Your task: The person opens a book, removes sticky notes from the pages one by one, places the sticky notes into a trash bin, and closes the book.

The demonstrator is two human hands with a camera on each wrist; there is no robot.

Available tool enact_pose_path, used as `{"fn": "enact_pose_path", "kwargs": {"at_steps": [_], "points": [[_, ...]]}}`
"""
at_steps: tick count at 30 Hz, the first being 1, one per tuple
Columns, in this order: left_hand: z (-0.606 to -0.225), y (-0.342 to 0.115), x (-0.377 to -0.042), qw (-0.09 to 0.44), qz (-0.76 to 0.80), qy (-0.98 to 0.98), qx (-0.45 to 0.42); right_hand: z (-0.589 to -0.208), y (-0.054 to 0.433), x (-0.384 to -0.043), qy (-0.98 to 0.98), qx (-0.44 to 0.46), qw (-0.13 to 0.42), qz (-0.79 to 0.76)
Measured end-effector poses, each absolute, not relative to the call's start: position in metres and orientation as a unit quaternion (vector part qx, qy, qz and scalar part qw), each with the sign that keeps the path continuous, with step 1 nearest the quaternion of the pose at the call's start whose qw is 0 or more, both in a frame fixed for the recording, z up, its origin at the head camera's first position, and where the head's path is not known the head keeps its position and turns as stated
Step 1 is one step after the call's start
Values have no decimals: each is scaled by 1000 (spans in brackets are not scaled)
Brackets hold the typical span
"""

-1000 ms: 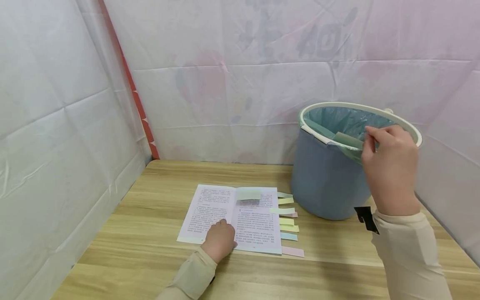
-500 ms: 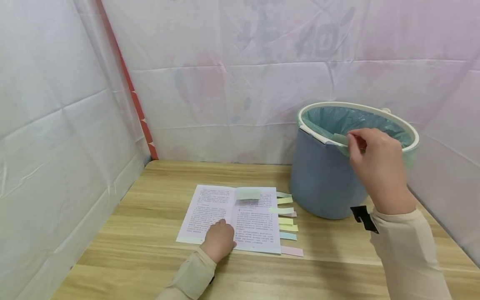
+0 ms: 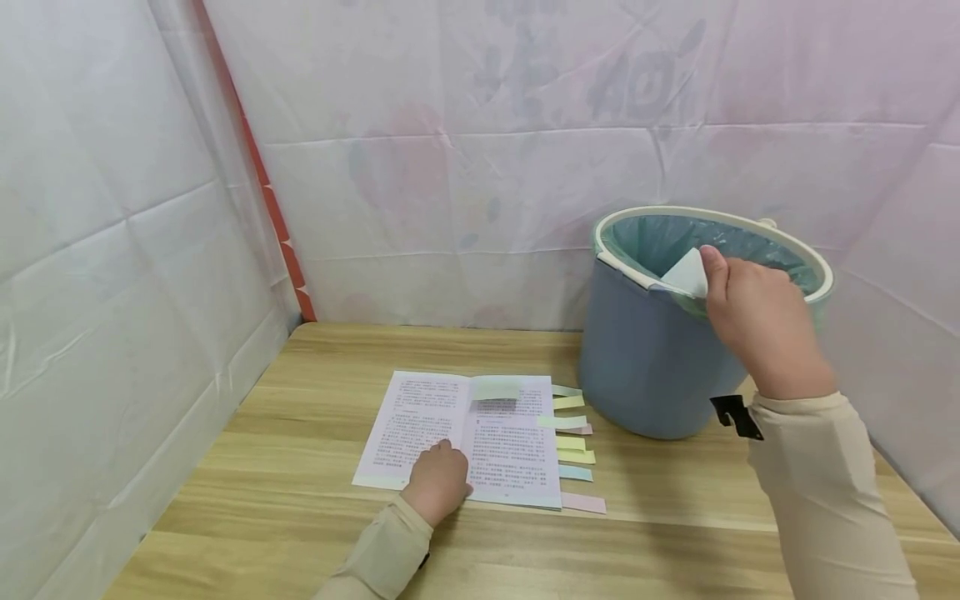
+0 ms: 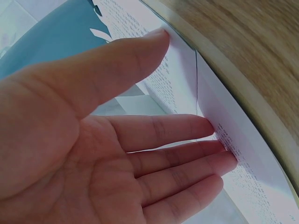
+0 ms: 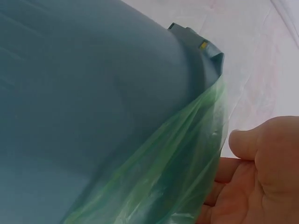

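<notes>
An open book (image 3: 517, 467) with printed pages lies on the table. My left hand (image 3: 438, 479) rests on its lower middle near the spine; in the left wrist view the fingers are straight, fingertips touching the page. A pale green sticky note (image 3: 497, 388) is on the top of the right page. Several coloured sticky tabs (image 3: 576, 473) stick out from the book's right edge. Over the front rim of a blue bin (image 3: 652, 367), my right hand (image 3: 765, 321) holds a pale sticky note (image 3: 688, 273) by thumb and fingers. In the right wrist view the bin liner (image 5: 187, 158) partly hides the fingers.
The bin stands at the back right of the wooden table (image 3: 255, 533), its cream rim (image 3: 697, 210) holding the green liner. White patterned cloth (image 3: 450, 167) hangs behind and at both sides. The table's left edge runs close to the cloth.
Over the bin, my right hand has moved left, then turned, so its thumb points up and the note shows its pale face. My left hand and the book stay in place.
</notes>
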State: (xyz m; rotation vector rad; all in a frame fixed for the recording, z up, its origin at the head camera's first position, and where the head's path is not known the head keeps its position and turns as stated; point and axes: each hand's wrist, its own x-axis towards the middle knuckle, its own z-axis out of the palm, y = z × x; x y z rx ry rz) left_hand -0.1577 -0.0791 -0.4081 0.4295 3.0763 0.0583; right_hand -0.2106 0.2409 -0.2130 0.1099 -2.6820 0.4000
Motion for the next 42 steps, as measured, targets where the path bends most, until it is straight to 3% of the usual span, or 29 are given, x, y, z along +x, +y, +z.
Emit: {"fn": "enact_pose_path", "kwargs": {"at_steps": [3,6,11,14,19,24,28,42], "points": [[-409,-80,-158,16,21,990,136,-213,241,-213,-967,40,200,150],[-410,-81,-159,12,20,990,137,-214,233,-212,-959,53,225,164],[-412,-82,-160,15,15,991,133,-233,196,-207,-869,212,406,187],[-413,-83,-160,22,15,991,129,-261,165,-208,-800,356,450,177],[-415,-82,-158,17,4,991,136,-321,111,-216,-812,445,357,124],[-414,-78,-157,7,-1,989,145,-368,81,-230,-886,386,256,14],[-413,-74,-159,9,-11,990,144,-390,69,-243,-919,333,208,-42],[-413,-72,-159,9,-21,991,130,-405,50,-260,-953,256,141,-74]]}}
